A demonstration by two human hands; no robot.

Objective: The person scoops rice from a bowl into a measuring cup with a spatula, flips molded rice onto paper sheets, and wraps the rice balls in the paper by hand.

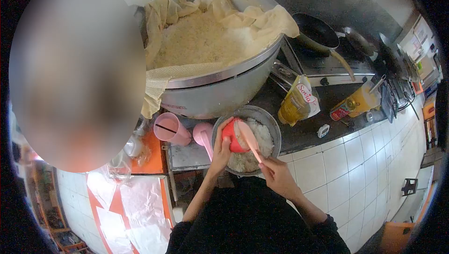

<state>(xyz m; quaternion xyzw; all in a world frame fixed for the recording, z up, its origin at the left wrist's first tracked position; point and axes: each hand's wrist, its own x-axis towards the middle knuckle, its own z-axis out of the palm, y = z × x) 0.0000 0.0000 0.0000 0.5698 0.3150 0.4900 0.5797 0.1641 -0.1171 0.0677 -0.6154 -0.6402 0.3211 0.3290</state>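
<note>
My left hand (220, 153) is wrapped round a small red bowl (232, 141), tilted over a metal pot (278, 135). White rice (263, 135) lies in that pot. Gripped in my right hand (280, 178) is a pink rice paddle (249, 141), its blade against the mouth of the red bowl. Some rice shows at the bowl's opening beside the blade. Just left of the pot, a pink scoop (203, 133) rests with its handle toward me. A pink cup (180, 132) with a dark stick inside stands farther left.
Behind the pot stands a large rice cooker (210, 100), its cloth liner (280, 20) holding rice. Rightward on the counter are a yellow oil pouch (297, 104), a yellow container (358, 102) and a frying pan (320, 32). Papers (140, 202) cover an orange surface lower left. A blur hides the upper left.
</note>
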